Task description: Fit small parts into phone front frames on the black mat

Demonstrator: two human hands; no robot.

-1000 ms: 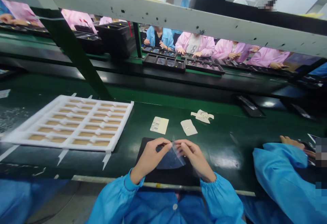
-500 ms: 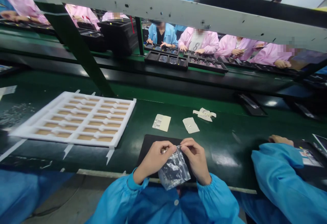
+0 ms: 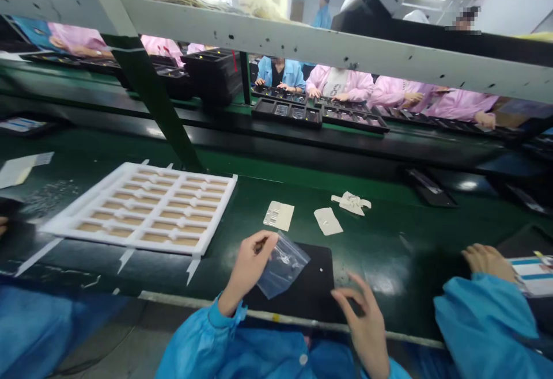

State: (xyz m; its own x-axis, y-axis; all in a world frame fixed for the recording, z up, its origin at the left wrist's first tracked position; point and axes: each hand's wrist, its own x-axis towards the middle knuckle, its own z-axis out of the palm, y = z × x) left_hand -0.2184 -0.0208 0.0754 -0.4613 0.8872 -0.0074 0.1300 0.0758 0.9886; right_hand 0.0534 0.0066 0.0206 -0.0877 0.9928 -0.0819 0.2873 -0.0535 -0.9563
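A small clear plastic bag (image 3: 283, 264), thin, glossy and slightly crinkled, is pinched at its upper corner between the thumb and fingers of the left hand (image 3: 248, 266). It is held tilted just above a flat matte black rectangular mat (image 3: 313, 287) at the near edge of the smooth dark green belt (image 3: 389, 241). Tiny items can be made out inside the bag, but not told apart. The right hand (image 3: 365, 324) is held free, its fingers loosely spread and holding nothing, over the mat's right edge. Beyond the mat lie a cream paper label with a barcode (image 3: 279, 215), a pale peeled backing sheet (image 3: 328, 221) and a crumpled white scrap (image 3: 351, 202). To the left lies a white moulded foam tray (image 3: 142, 209) with rows of tan-floored slots.
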